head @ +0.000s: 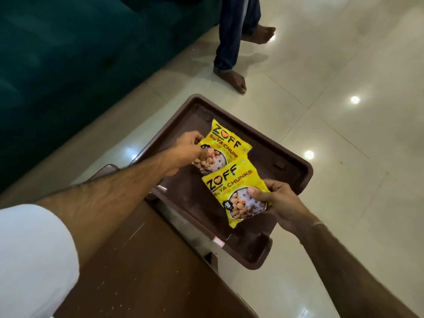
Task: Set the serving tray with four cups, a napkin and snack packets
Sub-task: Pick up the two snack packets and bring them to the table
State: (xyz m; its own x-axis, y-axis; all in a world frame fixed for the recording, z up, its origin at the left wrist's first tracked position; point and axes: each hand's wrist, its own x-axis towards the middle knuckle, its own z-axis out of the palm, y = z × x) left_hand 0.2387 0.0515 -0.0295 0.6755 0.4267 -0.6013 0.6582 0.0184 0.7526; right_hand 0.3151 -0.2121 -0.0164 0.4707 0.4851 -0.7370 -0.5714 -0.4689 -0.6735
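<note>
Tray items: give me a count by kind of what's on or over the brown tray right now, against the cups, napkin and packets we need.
Yellow soya-chunk snack packets: 2, far one in the left hand, near one in the right hand
Cups: 0
Napkins: 0
Total on or over the brown plastic serving tray: 2

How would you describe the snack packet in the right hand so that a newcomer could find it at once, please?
Start at the brown serving tray overhanging the table edge above the pale tiled floor. Two identical yellow soya chunk packets lie over it, slightly overlapping. The one meant is the nearer packet, pinched at its lower corner by the right hand; the left hand grips the farther packet.
</note>
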